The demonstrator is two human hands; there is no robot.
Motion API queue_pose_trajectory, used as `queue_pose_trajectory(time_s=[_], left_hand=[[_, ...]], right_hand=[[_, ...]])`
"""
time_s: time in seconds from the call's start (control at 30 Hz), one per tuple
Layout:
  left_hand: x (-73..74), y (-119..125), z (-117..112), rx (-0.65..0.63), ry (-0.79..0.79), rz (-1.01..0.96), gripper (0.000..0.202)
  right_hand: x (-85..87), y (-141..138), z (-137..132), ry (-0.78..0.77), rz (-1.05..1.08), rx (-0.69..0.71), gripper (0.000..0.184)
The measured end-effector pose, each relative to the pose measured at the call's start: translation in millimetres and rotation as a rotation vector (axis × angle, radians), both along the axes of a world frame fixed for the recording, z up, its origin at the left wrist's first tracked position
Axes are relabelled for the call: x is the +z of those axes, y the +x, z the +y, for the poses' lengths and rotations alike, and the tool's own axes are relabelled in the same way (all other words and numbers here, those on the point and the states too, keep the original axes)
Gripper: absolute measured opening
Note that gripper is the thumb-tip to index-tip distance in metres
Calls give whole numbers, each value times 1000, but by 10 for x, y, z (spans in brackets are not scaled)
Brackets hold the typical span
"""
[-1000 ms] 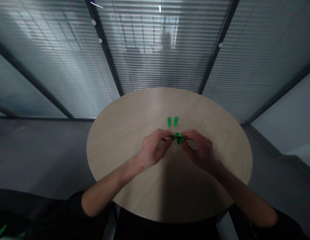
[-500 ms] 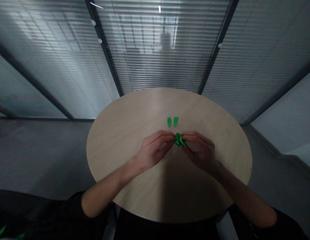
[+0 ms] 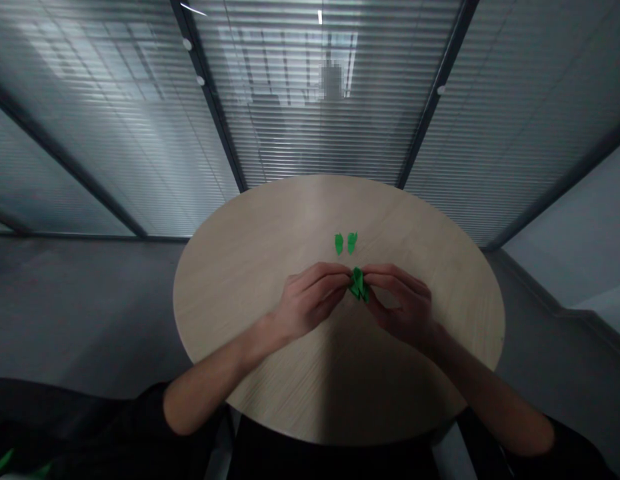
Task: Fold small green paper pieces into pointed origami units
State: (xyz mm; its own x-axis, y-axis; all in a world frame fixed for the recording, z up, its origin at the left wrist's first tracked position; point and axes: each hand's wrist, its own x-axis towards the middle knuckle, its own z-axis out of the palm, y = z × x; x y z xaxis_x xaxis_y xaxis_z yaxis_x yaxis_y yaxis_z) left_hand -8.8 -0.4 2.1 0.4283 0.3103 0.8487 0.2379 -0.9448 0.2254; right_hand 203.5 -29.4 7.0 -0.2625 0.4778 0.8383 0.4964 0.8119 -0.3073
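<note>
Between my two hands is a small piece of folded green paper (image 3: pixel 359 285) with several pointed flaps. My left hand (image 3: pixel 315 297) pinches its left side, thumb below the fingers. On the opposite side, my right hand (image 3: pixel 403 300) grips the paper's edge with thumb and fingertips. The fingertips partly cover both edges of it. Just beyond the hands, two small green paper pieces, a left one (image 3: pixel 339 243) and a right one (image 3: pixel 352 243), lie side by side on the table.
A round wooden table (image 3: pixel 240 267) sits in front of me. Behind it rise glass panels with blinds (image 3: pixel 315 147) and dark frames. Some bright green shapes (image 3: pixel 3 461) show at the bottom left, too dim to make out.
The folded green paper has narrowed between my fingers, its flaps drawn closer together, and it sits slightly lower. The two pieces on the table have stayed put.
</note>
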Motion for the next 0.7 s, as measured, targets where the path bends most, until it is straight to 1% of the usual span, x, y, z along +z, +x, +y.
queue_pose_trajectory(time_s=[0.2,0.4,0.5,0.6,0.7], left_hand=[[46,40,-6,-53,-83,-22,19],[48,62,-1,-69,-167,-60,13],[18,66,3,-53,-246,-57,11],[9,76,-5,-36,-358,-65,10],[38,89,-26,-66,-478,-71,12]], right_hand=[[23,-16,25,41,12,11,20],[5,-35,23,-10,12,7,17],[-18,-44,23,-58,22,-9,14],[-18,-45,22,-111,33,-28,11],[-3,-44,17,-178,48,-40,7]])
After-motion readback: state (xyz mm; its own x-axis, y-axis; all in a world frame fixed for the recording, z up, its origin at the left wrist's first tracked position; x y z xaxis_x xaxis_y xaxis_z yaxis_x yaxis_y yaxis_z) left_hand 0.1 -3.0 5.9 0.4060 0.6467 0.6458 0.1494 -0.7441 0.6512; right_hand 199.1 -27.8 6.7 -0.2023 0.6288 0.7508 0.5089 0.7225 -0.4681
